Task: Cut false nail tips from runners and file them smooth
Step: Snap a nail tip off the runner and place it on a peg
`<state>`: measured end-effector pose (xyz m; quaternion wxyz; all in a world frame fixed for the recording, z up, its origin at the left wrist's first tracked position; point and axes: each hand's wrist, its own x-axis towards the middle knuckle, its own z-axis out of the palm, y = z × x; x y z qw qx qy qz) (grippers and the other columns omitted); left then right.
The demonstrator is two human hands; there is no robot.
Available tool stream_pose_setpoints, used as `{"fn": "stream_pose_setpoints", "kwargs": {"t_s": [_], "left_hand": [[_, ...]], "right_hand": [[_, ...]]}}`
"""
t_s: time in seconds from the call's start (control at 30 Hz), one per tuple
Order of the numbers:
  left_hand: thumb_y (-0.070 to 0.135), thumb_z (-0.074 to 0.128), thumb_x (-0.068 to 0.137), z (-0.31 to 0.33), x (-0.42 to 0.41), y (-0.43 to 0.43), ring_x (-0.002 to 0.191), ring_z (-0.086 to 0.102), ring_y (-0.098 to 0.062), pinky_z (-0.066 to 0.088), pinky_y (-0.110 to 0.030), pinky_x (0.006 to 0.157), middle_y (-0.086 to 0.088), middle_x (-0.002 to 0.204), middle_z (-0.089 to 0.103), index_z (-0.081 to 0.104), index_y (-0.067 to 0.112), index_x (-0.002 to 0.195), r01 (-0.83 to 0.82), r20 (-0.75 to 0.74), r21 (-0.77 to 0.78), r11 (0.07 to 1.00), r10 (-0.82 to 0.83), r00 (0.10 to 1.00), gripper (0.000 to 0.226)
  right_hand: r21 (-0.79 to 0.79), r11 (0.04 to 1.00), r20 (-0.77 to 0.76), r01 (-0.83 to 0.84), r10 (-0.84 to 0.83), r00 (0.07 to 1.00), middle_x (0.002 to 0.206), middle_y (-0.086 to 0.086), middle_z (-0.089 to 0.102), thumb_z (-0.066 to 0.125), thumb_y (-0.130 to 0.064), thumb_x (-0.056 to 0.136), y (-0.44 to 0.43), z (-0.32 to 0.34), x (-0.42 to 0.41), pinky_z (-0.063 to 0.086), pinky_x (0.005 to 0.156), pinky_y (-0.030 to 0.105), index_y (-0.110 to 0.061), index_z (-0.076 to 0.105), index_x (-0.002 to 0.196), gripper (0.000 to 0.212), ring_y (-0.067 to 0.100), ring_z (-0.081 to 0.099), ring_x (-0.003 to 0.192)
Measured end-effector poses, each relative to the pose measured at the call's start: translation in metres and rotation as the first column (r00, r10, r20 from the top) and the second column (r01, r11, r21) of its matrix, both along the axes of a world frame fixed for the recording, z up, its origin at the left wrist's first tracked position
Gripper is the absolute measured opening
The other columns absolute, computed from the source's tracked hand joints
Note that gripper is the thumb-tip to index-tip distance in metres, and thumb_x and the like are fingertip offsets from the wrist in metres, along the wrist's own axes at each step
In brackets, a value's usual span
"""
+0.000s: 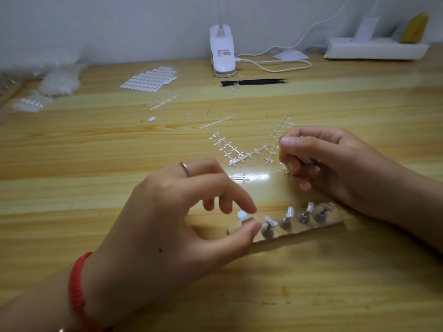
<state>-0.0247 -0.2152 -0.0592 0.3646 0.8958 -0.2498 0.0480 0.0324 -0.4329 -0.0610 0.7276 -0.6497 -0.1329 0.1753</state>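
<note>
A clear holder strip with several metal pegs lies on the wooden table in front of me, clear nail tips standing on its pegs. My left hand, with a ring and a red wristband, pinches a clear nail tip between thumb and forefinger at the strip's left end. My right hand hovers behind the strip, fingers curled around a small purple tool, mostly hidden. Empty clear runners lie scattered behind the hands.
A sheet of white adhesive tabs and a black file lie farther back. A white clip lamp with its cable, a white power strip and plastic bags at the far left line the wall.
</note>
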Motion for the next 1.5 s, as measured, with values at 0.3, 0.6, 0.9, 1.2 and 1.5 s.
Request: {"fn": "stream_pose_setpoints", "kwargs": {"t_s": [0.3,0.6,0.9,1.2,1.5], "left_hand": [[0.048,0.075,0.067,0.001,0.008,0.006,0.082,0.057,-0.003,0.034,-0.01,0.07,0.025,0.082,0.057,0.069,0.032,0.088,0.051,-0.059,0.088,0.995,-0.046,0.997,0.027],[0.049,0.07,0.073,0.005,0.006,0.007,0.081,0.059,0.0,0.036,-0.007,0.066,0.025,0.083,0.06,0.071,0.034,0.09,0.088,-0.088,0.01,0.996,-0.087,0.992,0.023],[0.052,0.07,0.068,0.004,0.0,-0.004,0.072,0.057,0.0,0.043,-0.023,0.06,0.021,0.079,0.06,0.044,0.034,0.086,0.044,0.104,0.127,0.991,-0.057,0.993,0.036],[0.043,0.073,0.066,0.006,0.001,0.0,0.07,0.057,0.009,0.037,-0.006,0.062,0.03,0.078,0.066,0.034,0.038,0.074,0.028,-0.021,0.08,0.996,-0.026,0.999,0.041],[0.051,0.072,0.062,0.015,0.018,0.025,0.099,0.054,-0.007,0.04,-0.018,0.073,0.02,0.11,0.061,0.04,0.041,0.086,0.174,-0.256,0.028,0.984,-0.161,0.953,0.042]], "right_hand": [[-0.013,1.0,0.0,0.008,-0.008,1.0,0.058,-0.002,0.048,0.073,-0.021,0.074,0.001,0.001,0.0,0.04,0.044,0.017,-0.021,0.064,0.055,0.021,0.007,0.034,0.049],[-0.024,1.0,0.011,0.011,-0.011,1.0,0.058,-0.001,0.046,0.066,-0.023,0.075,0.002,0.003,-0.002,0.039,0.045,0.017,-0.021,0.064,0.053,0.022,0.009,0.032,0.049],[-0.039,0.999,0.013,0.012,-0.011,1.0,0.058,-0.001,0.046,0.07,-0.022,0.074,0.003,0.003,-0.002,0.039,0.044,0.017,-0.021,0.062,0.053,0.022,0.016,0.027,0.055],[-0.03,0.999,0.01,0.029,-0.029,1.0,0.058,0.0,0.044,0.062,-0.025,0.071,0.003,0.003,-0.002,0.038,0.044,0.017,-0.021,0.061,0.052,0.02,0.009,0.03,0.049],[-0.019,0.999,-0.002,0.039,-0.039,0.999,0.058,0.001,0.045,0.067,-0.023,0.073,0.002,0.003,-0.001,0.04,0.043,0.017,-0.02,0.059,0.052,0.022,0.011,0.029,0.051]]}}
